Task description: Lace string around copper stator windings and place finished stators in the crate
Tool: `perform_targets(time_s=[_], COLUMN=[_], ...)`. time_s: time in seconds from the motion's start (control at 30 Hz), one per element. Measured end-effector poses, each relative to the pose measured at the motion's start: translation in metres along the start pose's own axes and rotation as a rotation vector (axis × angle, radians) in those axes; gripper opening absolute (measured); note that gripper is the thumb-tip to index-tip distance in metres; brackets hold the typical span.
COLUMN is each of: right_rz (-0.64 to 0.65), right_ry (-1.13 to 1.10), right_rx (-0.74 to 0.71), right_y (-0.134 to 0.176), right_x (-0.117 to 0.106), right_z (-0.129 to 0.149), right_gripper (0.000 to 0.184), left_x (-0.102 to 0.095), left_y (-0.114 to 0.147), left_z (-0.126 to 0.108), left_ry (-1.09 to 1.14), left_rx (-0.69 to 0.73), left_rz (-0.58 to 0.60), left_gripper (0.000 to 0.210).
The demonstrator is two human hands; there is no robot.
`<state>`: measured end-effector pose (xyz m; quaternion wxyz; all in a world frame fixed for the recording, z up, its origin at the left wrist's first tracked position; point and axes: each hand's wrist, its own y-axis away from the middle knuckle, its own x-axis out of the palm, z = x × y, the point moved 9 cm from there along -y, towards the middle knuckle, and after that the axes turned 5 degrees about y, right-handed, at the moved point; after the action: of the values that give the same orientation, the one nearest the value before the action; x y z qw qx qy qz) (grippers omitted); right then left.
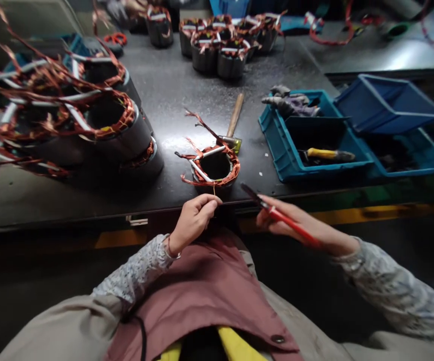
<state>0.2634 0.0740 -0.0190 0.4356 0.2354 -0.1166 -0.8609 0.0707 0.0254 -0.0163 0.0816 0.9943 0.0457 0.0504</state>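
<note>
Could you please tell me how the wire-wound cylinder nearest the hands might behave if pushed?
The wound cylinder is probably heavy for its size, given its dense copper-coloured windings. Standing upright, it would likely slide rather than roll.

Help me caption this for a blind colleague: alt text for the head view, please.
A person's left grip pinches a thin cord at a copper-wound stator on a dark workbench, while the right grip holds a red-handled tool. A wooden-handled hammer lies behind that stator; more stators stand left and farther back, blue bins right.
</note>
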Motion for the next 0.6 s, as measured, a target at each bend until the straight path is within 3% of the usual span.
perform_targets(time_s=[0.07,0.13,0.33,0.6], right_rz=[0.165,0.246,0.342,0.336], right_ry=[0.01,0.055,0.293,0.539], right_rx=[-0.046,-0.043,-0.153,-0.193], right_y=[0.006,-0.001,-0.039,-0.06], right_x=[0.025,0.035,0.026,0.014], right_z=[0.012,0.021,0.059,0.071], right_gripper=[0.063,0.057,0.05,0.062], left_x=[0.0,-0.002,-0.01,-0.012], left_y=[0.001,0.003,0.003,0.0], left_z=[0.0,0.0,0.002,-0.002], left_ry=[-0.006,-0.032,-0.16,-0.225], left_rx=[-0.007,-0.004,0.038,0.056], left_rz=[-0.007,-0.017,-0.055,-0.038], left_gripper=[0.026,0.026,0.021,0.021])
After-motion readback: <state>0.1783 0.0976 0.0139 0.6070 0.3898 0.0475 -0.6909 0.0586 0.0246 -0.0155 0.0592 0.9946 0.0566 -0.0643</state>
